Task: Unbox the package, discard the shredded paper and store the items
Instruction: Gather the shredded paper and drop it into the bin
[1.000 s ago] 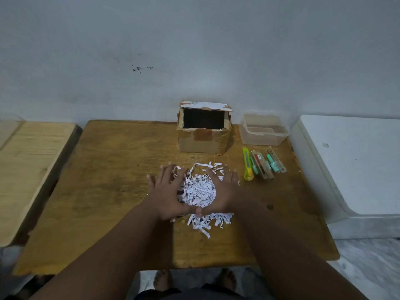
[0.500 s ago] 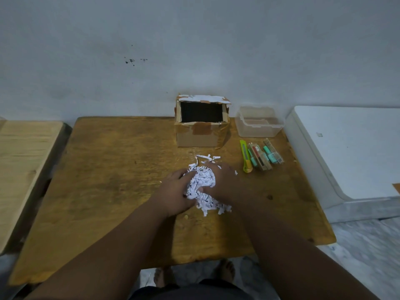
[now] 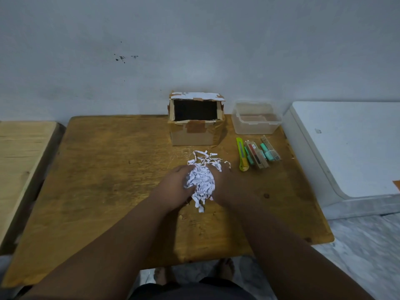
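A wad of white shredded paper (image 3: 201,182) is pressed between my left hand (image 3: 173,189) and my right hand (image 3: 227,187) over the middle of the wooden table (image 3: 108,180). A few loose strips (image 3: 205,158) trail on the table just beyond my fingers. The open cardboard box (image 3: 195,126) stands at the table's far edge, dark inside. To its right lies a yellow utility knife (image 3: 242,154) beside a row of small packaged items (image 3: 262,152). A clear plastic container (image 3: 256,118) sits behind them.
A grey wall rises right behind the table. A white appliance top (image 3: 350,148) adjoins the table's right side. A lighter wooden surface (image 3: 19,159) lies to the left. My bare feet (image 3: 225,267) show on the marbled floor below the near edge.
My hands have drawn together, gathering the spread-out shreds into a tight wad between them. Fewer strips lie on the table than before.
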